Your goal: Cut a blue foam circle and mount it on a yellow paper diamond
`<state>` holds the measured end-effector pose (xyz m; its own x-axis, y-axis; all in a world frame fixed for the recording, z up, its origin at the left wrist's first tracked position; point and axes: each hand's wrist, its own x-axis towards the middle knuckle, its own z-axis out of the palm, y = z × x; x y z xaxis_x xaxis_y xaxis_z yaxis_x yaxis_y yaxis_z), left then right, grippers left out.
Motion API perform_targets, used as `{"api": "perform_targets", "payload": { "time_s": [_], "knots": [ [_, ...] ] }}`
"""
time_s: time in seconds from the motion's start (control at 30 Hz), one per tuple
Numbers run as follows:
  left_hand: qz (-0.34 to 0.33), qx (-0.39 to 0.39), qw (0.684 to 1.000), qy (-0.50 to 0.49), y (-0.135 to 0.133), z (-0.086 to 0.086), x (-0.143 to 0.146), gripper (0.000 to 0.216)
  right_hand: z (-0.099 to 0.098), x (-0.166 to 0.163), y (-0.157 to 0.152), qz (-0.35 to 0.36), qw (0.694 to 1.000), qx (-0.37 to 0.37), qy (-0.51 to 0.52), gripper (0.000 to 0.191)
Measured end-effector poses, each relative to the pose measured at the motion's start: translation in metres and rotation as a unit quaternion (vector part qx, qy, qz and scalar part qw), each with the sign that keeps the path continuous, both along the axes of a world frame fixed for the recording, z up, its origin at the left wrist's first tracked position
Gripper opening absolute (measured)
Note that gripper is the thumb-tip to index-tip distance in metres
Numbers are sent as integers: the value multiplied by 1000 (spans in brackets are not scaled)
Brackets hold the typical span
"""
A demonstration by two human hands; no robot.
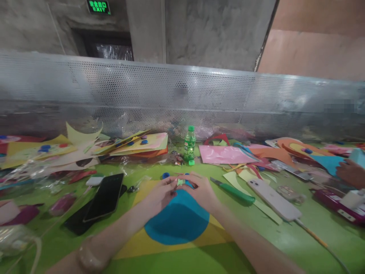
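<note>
Above a blue paper circle [178,224] on a yellow sheet [129,247], my two hands meet at the fingertips. Between them is a small pale green piece [180,182], too small and blurred to name. My left hand [162,194] is closed, its thumb and forefinger pinching the piece from the left. My right hand [202,192] is closed too, its fingertips at the piece's right side. Just beyond my fingers, a small blue lump [165,175] rests near the sheet's top edge. The far part of the circle is partly hidden by my hands.
Right of my hands lie a green-handled cutter [235,193] and a pale phone [275,199] on a cable. To the left is a dark phone [105,196]. Farther back stand a green bottle [189,144] and coloured paper [228,154]. Another person's hand [352,173] shows far right.
</note>
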<state>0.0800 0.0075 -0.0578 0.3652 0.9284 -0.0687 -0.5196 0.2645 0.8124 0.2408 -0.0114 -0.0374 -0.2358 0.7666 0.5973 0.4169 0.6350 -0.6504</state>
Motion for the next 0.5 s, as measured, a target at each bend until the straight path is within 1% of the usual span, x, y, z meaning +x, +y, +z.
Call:
{"api": "perform_targets", "payload": {
  "time_s": [0.13,0.27,0.37,0.5],
  "knots": [
    [-6,0,1000,11,2,0,-2,13,-1,-2,-1,-14,1000,-3,-17,20],
    [-6,14,999,28,1,4,-2,15,-4,-4,-2,-41,999,-5,-27,22],
    [-2,13,999,31,0,6,-1,16,-6,-4,-2,-48,998,-4,-29,22],
    [3,7,999,34,1,3,-1,15,-7,-3,0,-46,999,1,-29,20]
  ]
}}
